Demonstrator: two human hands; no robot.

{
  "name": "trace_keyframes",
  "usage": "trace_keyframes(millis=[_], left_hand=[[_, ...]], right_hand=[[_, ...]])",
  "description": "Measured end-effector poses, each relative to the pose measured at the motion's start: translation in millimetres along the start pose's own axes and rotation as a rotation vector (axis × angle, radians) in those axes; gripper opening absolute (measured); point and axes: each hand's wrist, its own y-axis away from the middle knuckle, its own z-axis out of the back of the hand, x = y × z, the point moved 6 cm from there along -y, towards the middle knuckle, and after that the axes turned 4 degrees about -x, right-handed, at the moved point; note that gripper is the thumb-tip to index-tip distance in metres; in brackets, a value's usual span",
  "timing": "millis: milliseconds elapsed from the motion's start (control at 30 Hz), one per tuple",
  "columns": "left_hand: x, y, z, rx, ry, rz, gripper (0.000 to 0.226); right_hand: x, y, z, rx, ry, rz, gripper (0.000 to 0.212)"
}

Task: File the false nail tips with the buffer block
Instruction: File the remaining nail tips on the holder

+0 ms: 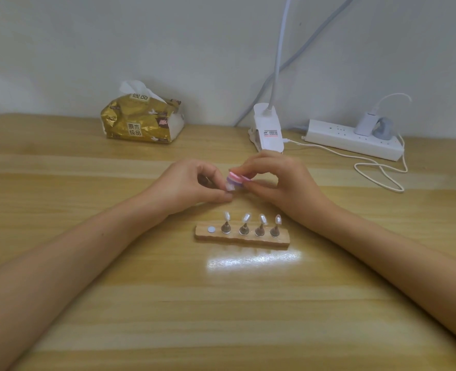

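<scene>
Lit evenly and pretty softly overall, nothing harsh. One blown-out white glare patch (253,259) is thrown onto the table (141,303) just in front of the wooden stand (241,241), so the light is taken to come from above. Only faint shadows are cast under the left hand (189,183) and right hand (277,180). Everything is rendered a bit soft, and the buffer block (237,179) and false nail tip (229,186) are smeared into blur. Forearms are stretched by wide-angle distortion toward the bottom corners.
</scene>
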Motion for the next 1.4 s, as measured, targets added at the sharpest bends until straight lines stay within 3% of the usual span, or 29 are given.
trace_keyframes(millis=[133,233,333,533,733,833,933,1267,1400], left_hand=[[-2,1,0,0.002,0.004,0.001,0.011],[-4,1,0,-0.008,-0.023,0.007,0.015],[-3,2,0,-0.001,-0.011,0.008,0.010],[-2,0,-1,0.011,-0.053,0.042,0.015],[0,-4,-4,-0.015,-0.121,0.036,0.019],[-1,-1,-2,0.068,-0.089,0.008,0.025],[-2,-1,-2,0.145,-0.012,0.013,0.017],[4,-4,-3,-0.017,-0.113,0.047,0.019],[6,-4,-3,-0.044,-0.097,0.059,0.018]], right_hand=[[2,0,-1,-0.002,0.023,0.052,0.023],[-4,-1,1,-0.002,0.007,-0.040,0.023],[2,0,-1,-0.009,0.019,0.036,0.023],[-6,1,3,-0.046,-0.068,-0.119,0.013],[-2,2,6,-0.112,-0.120,-0.123,0.025],[0,2,7,-0.114,-0.101,-0.102,0.017],[-2,2,8,-0.139,-0.139,-0.140,0.011],[-3,3,9,-0.121,-0.201,-0.158,0.019],[4,3,2,-0.007,-0.188,-0.075,0.017]])
